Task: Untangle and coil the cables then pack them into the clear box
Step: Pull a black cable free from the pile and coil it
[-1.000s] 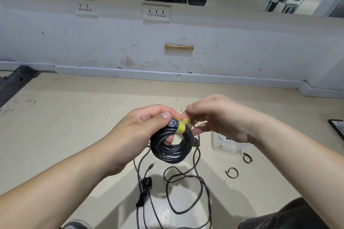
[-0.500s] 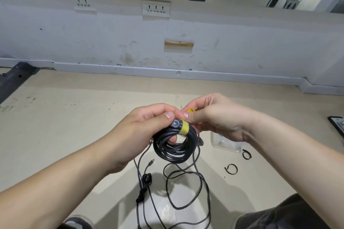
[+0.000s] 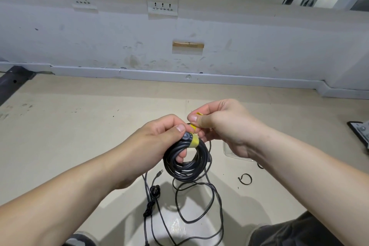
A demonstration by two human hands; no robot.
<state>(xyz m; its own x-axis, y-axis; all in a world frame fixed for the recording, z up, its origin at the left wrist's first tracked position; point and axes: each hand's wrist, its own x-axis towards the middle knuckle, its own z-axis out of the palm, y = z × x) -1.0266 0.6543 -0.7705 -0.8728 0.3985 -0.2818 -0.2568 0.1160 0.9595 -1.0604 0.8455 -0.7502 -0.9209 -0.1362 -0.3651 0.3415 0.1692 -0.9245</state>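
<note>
so the left hand [image 3: 159, 138] is gripping the coiled black cable [image 3: 185, 166] above the floor, thumb pinning it so it isn't springing apart, while the fingers [image 3: 194, 119] of the right hand [image 3: 225, 128] are pinching the yellow strap [image 3: 193, 141] to cinch it, clear box [image 3: 233, 155] sitting just beyond.

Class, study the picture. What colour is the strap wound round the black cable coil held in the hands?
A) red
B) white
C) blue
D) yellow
D: a yellow strap circles the black coil gripped by the left hand, and the right hand pinches its free end.
</note>
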